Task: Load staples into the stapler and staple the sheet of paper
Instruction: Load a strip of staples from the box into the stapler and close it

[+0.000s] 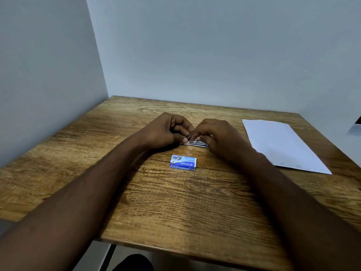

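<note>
A small metal stapler (197, 143) lies on the wooden table (175, 202) at its middle, mostly hidden under my fingers. My left hand (166, 132) grips its left end, with the thumb pressed against the base. My right hand (218, 137) covers its right part, the fingertips pinched at the top metal piece. Whether a staple strip is between the fingers I cannot tell. A blue staple box (183, 162) lies shut on the table just in front of the stapler. The white sheet of paper (281, 143) lies flat at the right.
Grey walls close the table in at the back and left. A dark and white object (355, 128) shows at the right frame edge, beyond the paper. The table's front edge runs below my forearms, and a dark shape (132, 263) sits under it.
</note>
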